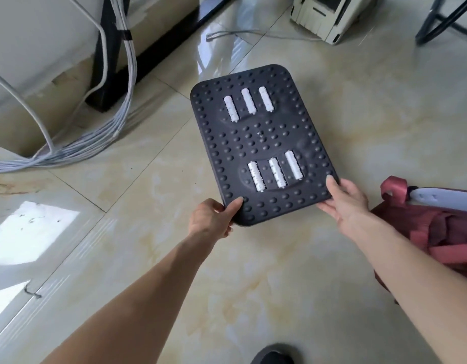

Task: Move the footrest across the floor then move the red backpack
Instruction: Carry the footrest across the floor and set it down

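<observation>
The footrest (261,143) is a black studded board with two groups of white rollers, in the middle of the tiled floor. My left hand (214,219) grips its near left corner, thumb on top. At the near right corner my right hand (345,203) holds the edge, thumb on the top face and fingers spread beneath. The red backpack (437,232) lies on the floor at the right, just beyond my right wrist, partly cut off by the frame edge. A white flat piece (442,198) rests on top of it.
A bundle of grey cables (95,137) trails across the floor at the left beside a black desk leg (109,53). A beige device (324,17) sits at the back. A black chair base (442,22) is at the far right. A dark shoe (274,355) shows at the bottom.
</observation>
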